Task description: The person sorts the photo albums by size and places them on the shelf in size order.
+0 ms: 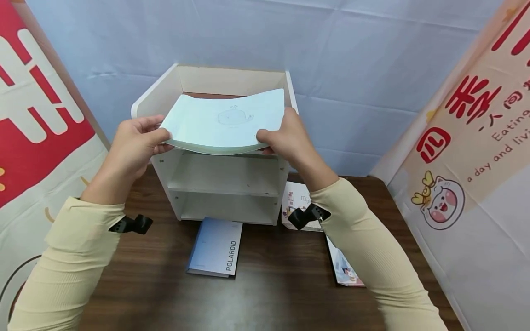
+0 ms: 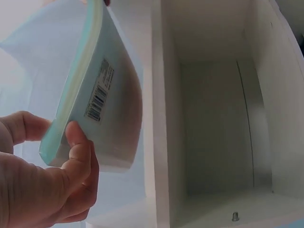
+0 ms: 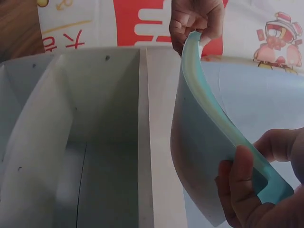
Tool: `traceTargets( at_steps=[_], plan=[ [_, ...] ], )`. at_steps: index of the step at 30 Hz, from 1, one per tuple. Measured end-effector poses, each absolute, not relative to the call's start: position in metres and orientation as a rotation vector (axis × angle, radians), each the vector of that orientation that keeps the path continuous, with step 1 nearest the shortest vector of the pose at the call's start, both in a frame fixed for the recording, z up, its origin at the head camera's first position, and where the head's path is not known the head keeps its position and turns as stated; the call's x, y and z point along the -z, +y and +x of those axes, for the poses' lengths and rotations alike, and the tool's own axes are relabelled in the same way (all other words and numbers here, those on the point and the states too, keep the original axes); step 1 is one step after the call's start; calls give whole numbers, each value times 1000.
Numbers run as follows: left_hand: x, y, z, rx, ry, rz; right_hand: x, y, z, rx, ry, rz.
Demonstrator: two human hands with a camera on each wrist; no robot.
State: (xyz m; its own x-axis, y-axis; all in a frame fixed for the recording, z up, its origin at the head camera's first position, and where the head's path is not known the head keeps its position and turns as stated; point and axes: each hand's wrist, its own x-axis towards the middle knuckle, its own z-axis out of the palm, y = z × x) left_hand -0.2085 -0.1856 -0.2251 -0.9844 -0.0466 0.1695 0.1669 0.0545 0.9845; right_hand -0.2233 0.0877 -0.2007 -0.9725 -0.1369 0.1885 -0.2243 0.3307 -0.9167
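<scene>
A pad of paper (image 1: 198,122) with a whale sketched on its top sheet sags in the middle above a small white shelf unit (image 1: 227,174). My left hand (image 1: 141,140) pinches its near left corner, thumb on top and fingers underneath. At the near right corner my right hand (image 1: 290,138) grips it the same way. In the left wrist view a barcode label (image 2: 99,90) shows on the pad's underside. The right wrist view shows the pad's thick, pale edge (image 3: 213,107) bowing between both hands.
A blue-and-white POLAROID book (image 1: 215,248) lies on the dark wooden table (image 1: 161,276) before the shelf. Right of the shelf lie a white printed item (image 1: 294,197) and a picture-covered one (image 1: 345,269), partly behind the right arm. Printed cloths hang at both sides.
</scene>
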Motion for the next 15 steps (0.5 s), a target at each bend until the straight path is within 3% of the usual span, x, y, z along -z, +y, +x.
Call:
traceTargets(
  at_steps=[15],
  plan=[
    [222, -186, -252, 1658, -2582, -64, 194, 73, -262, -1384, -2801, 128]
  ],
)
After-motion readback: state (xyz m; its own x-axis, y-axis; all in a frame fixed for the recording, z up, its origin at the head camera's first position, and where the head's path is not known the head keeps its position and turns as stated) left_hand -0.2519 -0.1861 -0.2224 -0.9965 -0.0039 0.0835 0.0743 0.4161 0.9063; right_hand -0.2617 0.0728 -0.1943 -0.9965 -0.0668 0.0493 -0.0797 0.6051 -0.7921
